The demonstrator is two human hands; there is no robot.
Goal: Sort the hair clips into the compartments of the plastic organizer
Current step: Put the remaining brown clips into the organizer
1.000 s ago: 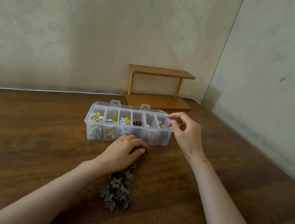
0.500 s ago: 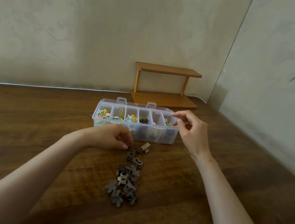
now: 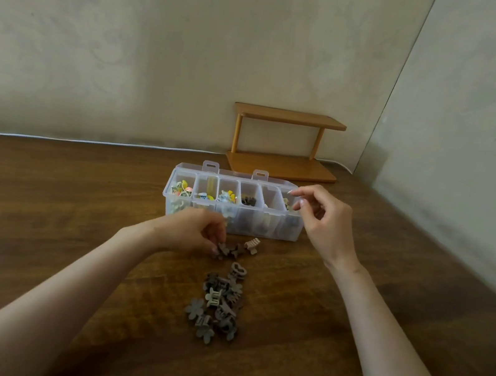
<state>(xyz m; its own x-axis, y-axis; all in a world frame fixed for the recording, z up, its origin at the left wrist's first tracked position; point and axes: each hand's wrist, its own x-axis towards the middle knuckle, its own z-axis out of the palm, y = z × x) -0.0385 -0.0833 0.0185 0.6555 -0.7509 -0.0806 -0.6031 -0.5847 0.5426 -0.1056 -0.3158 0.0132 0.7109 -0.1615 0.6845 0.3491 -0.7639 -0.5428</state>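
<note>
- The wooden table point(image 3: 38, 218) carries everything, and I work at the middle of it, within easy reach of both arms.
- A small wooden shelf point(image 3: 284, 141) stands against the far wall behind the work, clear of my reach, and has no part in this.
- The plastic organizer point(image 3: 268, 212) sits crosswise in front of me with its lid folded back, so all six compartments are open from above. The left ones hold bright clips, one in the middle holds dark brown ones.
- The pile of hair clips point(image 3: 219, 304), all brown and beige, lies just in front of the organizer, which keeps each transfer short.
- My right hand point(image 3: 322, 223) hovers over the rightmost compartment, thumb and forefinger drawn close. I cannot tell whether they pinch anything.
- My left hand point(image 3: 190, 232) curls down at the far end of the pile, fingertips pinching a dark brown clip point(image 3: 223, 249), which I judge to be the next pick.
- A beige clip point(image 3: 252, 245) lies just beside it, untouched.
</note>
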